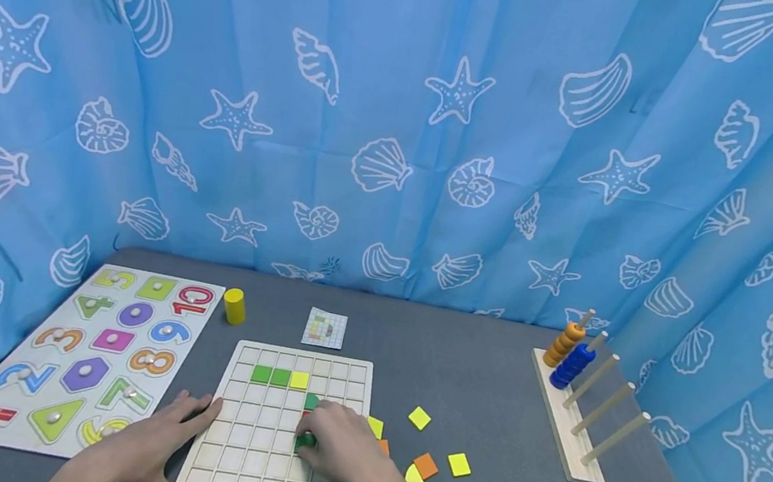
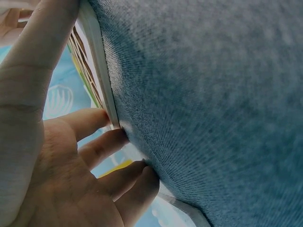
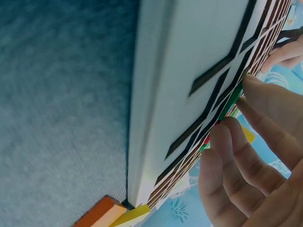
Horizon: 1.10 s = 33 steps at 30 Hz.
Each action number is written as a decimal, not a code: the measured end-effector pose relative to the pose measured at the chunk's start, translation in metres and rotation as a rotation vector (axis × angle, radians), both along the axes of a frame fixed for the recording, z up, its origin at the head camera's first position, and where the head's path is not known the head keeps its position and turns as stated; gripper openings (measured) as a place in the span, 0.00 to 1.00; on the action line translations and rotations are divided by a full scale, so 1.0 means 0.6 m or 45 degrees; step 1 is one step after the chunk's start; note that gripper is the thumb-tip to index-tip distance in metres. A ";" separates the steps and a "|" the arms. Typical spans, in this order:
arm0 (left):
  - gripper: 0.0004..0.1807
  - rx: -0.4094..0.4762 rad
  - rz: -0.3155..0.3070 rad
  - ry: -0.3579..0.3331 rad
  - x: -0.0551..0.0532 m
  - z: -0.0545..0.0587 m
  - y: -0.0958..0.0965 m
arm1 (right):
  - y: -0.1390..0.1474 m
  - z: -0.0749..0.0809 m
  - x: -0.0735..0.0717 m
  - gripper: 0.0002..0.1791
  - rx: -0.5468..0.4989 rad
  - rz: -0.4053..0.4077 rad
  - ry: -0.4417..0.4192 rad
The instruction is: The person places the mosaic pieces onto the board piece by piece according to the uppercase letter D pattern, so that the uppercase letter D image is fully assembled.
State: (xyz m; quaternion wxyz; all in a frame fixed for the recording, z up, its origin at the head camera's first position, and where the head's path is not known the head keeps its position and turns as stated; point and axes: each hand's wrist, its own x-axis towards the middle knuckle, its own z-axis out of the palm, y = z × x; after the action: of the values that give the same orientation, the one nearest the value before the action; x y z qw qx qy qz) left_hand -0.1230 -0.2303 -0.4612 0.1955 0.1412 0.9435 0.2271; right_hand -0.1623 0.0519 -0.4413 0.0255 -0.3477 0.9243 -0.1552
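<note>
The wooden grid board lies flat on the grey bench. Its second row holds two green tiles and a yellow tile. The right hand rests on the board, its fingers extended and pressing a green tile into a cell. The left hand lies relaxed, fingers straight against the board's left edge. Loose tiles lie just right of the board.

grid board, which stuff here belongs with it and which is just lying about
In use: grid board, green tile under right hand, left hand, loose tiles, pattern card.
Lying about: number puzzle, yellow cylinder, ring rack.
</note>
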 end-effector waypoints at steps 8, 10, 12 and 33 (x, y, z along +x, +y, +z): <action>0.71 0.002 -0.004 -0.003 0.000 -0.001 -0.001 | -0.001 0.000 -0.001 0.05 -0.004 -0.021 -0.039; 0.71 0.001 -0.004 -0.005 0.000 -0.002 -0.001 | 0.002 0.001 -0.001 0.06 -0.008 -0.018 -0.025; 0.71 0.001 -0.003 -0.004 -0.001 -0.002 -0.001 | 0.006 0.006 -0.001 0.06 -0.015 -0.015 -0.021; 0.70 0.007 -0.006 -0.016 -0.001 0.002 0.000 | 0.132 0.025 0.020 0.08 -0.043 -0.128 -0.124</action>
State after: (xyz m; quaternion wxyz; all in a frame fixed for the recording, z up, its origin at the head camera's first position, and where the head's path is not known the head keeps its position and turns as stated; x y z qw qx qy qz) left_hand -0.1235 -0.2306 -0.4599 0.2014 0.1425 0.9413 0.2303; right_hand -0.1504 0.1312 -0.4262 0.0567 -0.2934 0.9355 -0.1886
